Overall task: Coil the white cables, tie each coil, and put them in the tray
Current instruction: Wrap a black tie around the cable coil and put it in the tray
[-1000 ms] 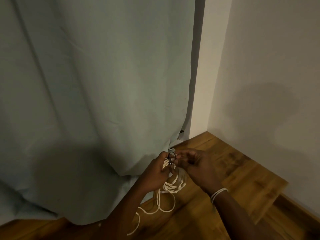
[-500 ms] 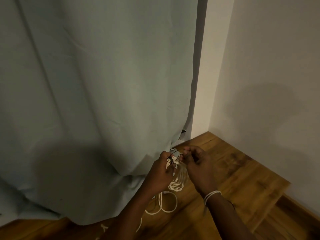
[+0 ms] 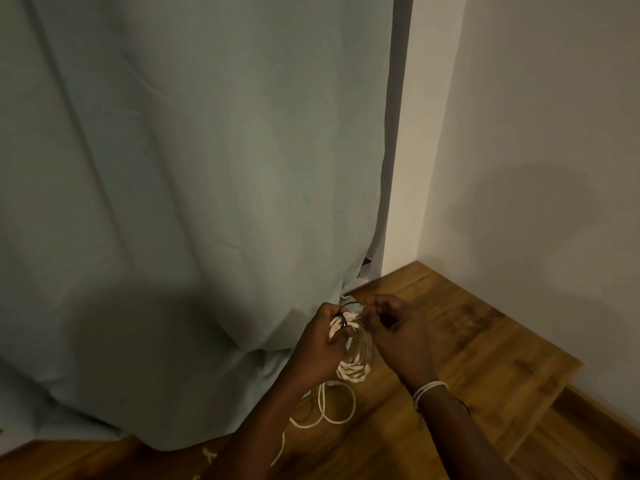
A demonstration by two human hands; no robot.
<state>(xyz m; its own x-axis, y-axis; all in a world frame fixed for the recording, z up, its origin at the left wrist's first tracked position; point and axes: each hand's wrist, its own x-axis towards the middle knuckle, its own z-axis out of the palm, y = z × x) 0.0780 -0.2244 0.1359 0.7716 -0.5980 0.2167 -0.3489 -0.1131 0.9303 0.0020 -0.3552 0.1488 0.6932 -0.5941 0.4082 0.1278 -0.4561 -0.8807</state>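
Note:
A coil of white cable [image 3: 355, 368] hangs between my hands above a wooden surface. My left hand [image 3: 322, 348] grips the top of the coil, where a thin black tie [image 3: 344, 322] wraps the bundle. My right hand [image 3: 394, 332] pinches the free end of that tie just right of the left hand. Loose loops of the cable [image 3: 332, 410] trail down below the coil onto the wood. No tray is in view.
A pale grey-green curtain [image 3: 194, 202] hangs close on the left and bulges toward my hands. White walls [image 3: 540, 168] meet in a corner at the right. The wooden surface [image 3: 485, 348] ends in an edge at the lower right, with a lower step beyond.
My right hand has drawn slightly away from the left, pulling the black tie's end out to the right. The coil stays in my left hand.

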